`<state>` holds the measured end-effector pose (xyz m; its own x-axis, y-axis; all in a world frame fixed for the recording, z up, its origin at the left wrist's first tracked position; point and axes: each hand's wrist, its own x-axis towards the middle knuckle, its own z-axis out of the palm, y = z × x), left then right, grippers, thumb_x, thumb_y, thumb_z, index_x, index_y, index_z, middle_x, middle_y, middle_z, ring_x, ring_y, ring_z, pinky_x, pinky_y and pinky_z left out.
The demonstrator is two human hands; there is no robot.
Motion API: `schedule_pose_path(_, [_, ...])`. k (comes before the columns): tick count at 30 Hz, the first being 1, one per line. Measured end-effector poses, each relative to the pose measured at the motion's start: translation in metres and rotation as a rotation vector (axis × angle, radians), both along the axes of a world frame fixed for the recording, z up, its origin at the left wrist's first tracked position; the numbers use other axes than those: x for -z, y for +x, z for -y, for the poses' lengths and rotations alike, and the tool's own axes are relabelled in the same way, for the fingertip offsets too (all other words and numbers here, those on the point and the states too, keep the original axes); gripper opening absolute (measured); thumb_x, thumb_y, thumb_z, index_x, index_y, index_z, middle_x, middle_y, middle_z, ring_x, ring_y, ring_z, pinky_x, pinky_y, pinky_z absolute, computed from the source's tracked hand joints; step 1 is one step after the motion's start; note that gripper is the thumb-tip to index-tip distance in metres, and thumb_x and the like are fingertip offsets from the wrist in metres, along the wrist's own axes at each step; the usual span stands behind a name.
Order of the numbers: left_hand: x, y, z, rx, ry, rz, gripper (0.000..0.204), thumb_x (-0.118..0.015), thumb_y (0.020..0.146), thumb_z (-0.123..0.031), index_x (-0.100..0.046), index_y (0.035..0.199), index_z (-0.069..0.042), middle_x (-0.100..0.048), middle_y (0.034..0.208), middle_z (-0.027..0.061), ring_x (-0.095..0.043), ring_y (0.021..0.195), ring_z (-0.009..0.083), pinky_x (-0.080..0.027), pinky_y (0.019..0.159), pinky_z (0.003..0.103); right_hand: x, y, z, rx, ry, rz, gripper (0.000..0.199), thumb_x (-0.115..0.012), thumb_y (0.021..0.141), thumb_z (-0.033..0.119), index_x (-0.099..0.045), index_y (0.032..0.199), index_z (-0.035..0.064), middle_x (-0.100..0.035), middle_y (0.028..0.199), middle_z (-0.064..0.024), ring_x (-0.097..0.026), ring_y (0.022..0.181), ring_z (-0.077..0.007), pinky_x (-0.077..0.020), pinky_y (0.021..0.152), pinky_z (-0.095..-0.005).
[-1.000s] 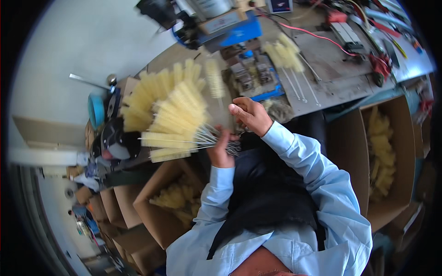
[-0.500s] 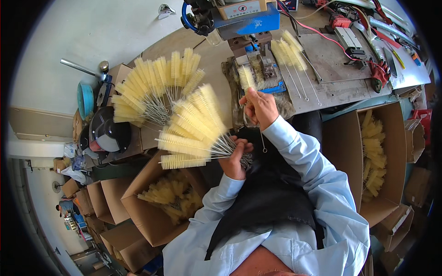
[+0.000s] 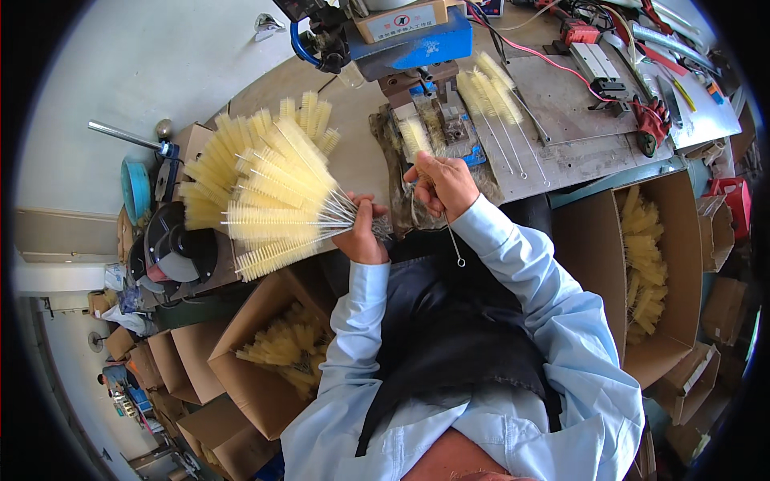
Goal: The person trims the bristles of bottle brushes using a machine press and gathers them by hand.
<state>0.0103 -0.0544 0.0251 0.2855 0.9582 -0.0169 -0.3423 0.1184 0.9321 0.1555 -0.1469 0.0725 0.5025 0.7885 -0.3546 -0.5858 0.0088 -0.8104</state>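
My left hand (image 3: 363, 230) is closed round the wire handles of a fanned bunch of bottle brushes (image 3: 277, 192) with pale yellow bristles. The bunch hangs over a second pile of brushes (image 3: 204, 160) on the bench and partly hides it. Fingers of my right hand (image 3: 446, 183) pinch a single bottle brush (image 3: 413, 135) where bristles meet wire. Its bristle end points at the metal fixture of the blue press (image 3: 425, 46), and its looped handle hangs toward my apron. Whether the brush tip touches the fixture I cannot tell.
Several loose brushes (image 3: 491, 94) lie right of the press. Cardboard boxes of brushes stand at left (image 3: 241, 341) and right (image 3: 678, 297). A red-handled tool (image 3: 651, 124), a metal block (image 3: 595, 62) and cables occupy the bench's right side. Farther left, a person (image 3: 116, 377) is visible.
My left hand has carried its brush bunch leftward and slightly up, over the pile. The right hand has moved slightly left, its brush still pinched. The whole view has shifted a little.
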Motion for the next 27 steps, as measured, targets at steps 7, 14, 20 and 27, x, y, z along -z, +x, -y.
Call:
schedule_pose_path(7, [0.016, 0.015, -0.03, -0.014, 0.031, 0.054, 0.03, -0.062, 0.088, 0.003, -0.051, 0.115, 0.004, -0.066, 0.092, 0.0142, -0.063, 0.064, 0.0193, -0.057, 0.062, 0.035, 0.004, 0.008, -0.013, -0.042, -0.003, -0.071, 0.057, -0.044, 0.102, 0.048, -0.057, 0.107, -0.0077, -0.057, 0.064, -0.0094, -0.044, 0.039, -0.0138, -0.0364, 0.037, -0.0288])
schedule_pose_path(14, [0.017, 0.011, -0.033, 0.012, -0.006, 0.126, 0.031, -0.061, 0.087, 0.006, -0.048, 0.116, 0.005, -0.066, 0.092, 0.0142, -0.063, 0.062, 0.018, -0.059, 0.063, 0.037, -0.016, 0.027, -0.023, -0.003, 0.023, -0.356, 0.08, -0.036, 0.095, 0.07, -0.051, 0.121, -0.0042, -0.066, 0.1, -0.0193, -0.066, 0.069, -0.0274, -0.0544, 0.059, -0.0403])
schedule_pose_path(20, [0.014, 0.012, -0.031, 0.031, -0.039, 0.164, 0.033, -0.062, 0.085, 0.006, -0.048, 0.116, 0.005, -0.066, 0.091, 0.0148, -0.06, 0.062, 0.0152, -0.059, 0.063, 0.037, -0.031, 0.023, -0.038, 0.001, 0.112, -0.471, 0.062, -0.049, 0.096, 0.055, -0.049, 0.119, -0.002, -0.065, 0.097, -0.0148, -0.066, 0.078, -0.0283, -0.0563, 0.065, -0.0434])
schedule_pose_path(27, [0.017, 0.01, -0.034, 0.029, -0.041, 0.137, 0.035, -0.061, 0.086, 0.007, -0.048, 0.118, 0.006, -0.067, 0.092, 0.0156, -0.06, 0.062, 0.0145, -0.059, 0.063, 0.037, -0.01, -0.008, -0.048, -0.052, 0.057, -0.394, 0.029, -0.045, 0.104, 0.03, -0.053, 0.099, 0.0032, -0.038, 0.061, 0.0023, -0.029, 0.044, -0.0066, -0.0245, 0.039, -0.0254])
